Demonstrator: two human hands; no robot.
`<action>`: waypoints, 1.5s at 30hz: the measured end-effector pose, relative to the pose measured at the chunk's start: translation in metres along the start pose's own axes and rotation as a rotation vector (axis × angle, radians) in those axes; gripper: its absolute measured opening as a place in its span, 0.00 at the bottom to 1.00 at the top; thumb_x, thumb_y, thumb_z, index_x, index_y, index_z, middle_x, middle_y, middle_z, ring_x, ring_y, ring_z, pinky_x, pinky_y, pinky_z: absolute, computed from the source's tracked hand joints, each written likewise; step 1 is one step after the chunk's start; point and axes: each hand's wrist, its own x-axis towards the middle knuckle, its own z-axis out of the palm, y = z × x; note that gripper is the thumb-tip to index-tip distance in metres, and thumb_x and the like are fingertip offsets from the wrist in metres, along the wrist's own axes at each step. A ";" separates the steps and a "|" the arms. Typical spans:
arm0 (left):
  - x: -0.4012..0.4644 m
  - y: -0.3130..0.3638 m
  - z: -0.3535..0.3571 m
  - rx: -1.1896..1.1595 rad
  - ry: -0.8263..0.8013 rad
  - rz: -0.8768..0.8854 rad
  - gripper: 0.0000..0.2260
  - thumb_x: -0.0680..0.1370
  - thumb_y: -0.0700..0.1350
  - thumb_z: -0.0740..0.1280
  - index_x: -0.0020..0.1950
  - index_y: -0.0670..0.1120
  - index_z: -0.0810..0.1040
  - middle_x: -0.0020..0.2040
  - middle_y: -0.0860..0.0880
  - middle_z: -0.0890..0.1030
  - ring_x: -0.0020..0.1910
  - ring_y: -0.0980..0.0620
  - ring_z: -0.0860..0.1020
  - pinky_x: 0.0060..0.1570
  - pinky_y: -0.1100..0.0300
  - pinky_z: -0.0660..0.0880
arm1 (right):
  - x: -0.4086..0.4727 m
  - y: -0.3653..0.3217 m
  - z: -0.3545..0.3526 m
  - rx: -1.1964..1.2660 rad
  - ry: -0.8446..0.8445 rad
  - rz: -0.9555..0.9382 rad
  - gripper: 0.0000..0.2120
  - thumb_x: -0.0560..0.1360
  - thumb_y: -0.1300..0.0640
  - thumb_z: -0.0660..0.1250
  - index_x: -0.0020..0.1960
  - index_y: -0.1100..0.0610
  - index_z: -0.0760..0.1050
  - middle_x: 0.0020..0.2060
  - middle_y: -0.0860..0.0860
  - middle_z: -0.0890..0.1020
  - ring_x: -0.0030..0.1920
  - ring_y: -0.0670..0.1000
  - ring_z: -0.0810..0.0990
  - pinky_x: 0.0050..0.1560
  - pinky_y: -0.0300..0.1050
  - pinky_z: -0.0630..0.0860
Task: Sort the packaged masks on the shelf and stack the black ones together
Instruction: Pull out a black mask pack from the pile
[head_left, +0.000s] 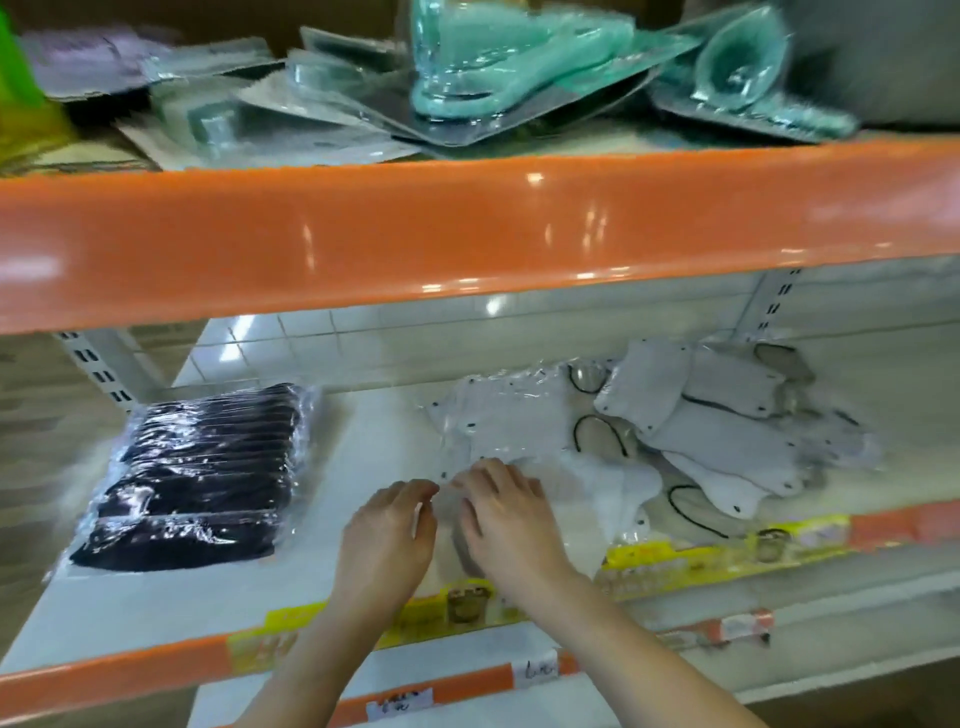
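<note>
A stack of black masks (197, 478) in clear wrap lies on the left of the white middle shelf (374, 426). White masks in clear packets (509, 421) and loose white masks (717, 415) with black ear loops are scattered on the right. My left hand (389, 525) has its fingers curled and pinches the near corner of a clear packet of white masks (597, 483). My right hand (504, 514) rests on top of that same packet with its fingers spread. The part of the packet under my hands is hidden.
The orange front of the upper shelf (467, 234) overhangs the work area. Teal items in clear blister packs (493, 67) are piled on it. Yellow and orange price strips (701, 561) line the shelf's front edge. Bare shelf lies between the black stack and my hands.
</note>
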 end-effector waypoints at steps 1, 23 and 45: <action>0.002 0.013 0.008 -0.004 -0.005 0.002 0.14 0.74 0.47 0.60 0.54 0.50 0.81 0.50 0.49 0.82 0.50 0.45 0.80 0.46 0.52 0.76 | -0.004 0.013 -0.006 -0.005 0.019 0.009 0.15 0.72 0.53 0.55 0.50 0.52 0.79 0.46 0.49 0.78 0.42 0.52 0.79 0.39 0.48 0.76; 0.045 0.177 0.159 0.056 -0.097 0.262 0.19 0.70 0.45 0.53 0.54 0.44 0.78 0.51 0.47 0.79 0.52 0.43 0.75 0.47 0.51 0.73 | -0.035 0.241 -0.066 -0.223 0.001 0.331 0.34 0.53 0.59 0.79 0.58 0.64 0.77 0.56 0.64 0.78 0.54 0.65 0.79 0.52 0.58 0.77; 0.041 0.179 0.166 -0.276 0.127 0.049 0.22 0.73 0.33 0.67 0.66 0.45 0.71 0.59 0.52 0.72 0.60 0.48 0.70 0.55 0.57 0.65 | -0.048 0.244 -0.067 0.024 0.246 0.327 0.16 0.77 0.50 0.55 0.39 0.55 0.77 0.27 0.48 0.77 0.25 0.50 0.75 0.26 0.37 0.63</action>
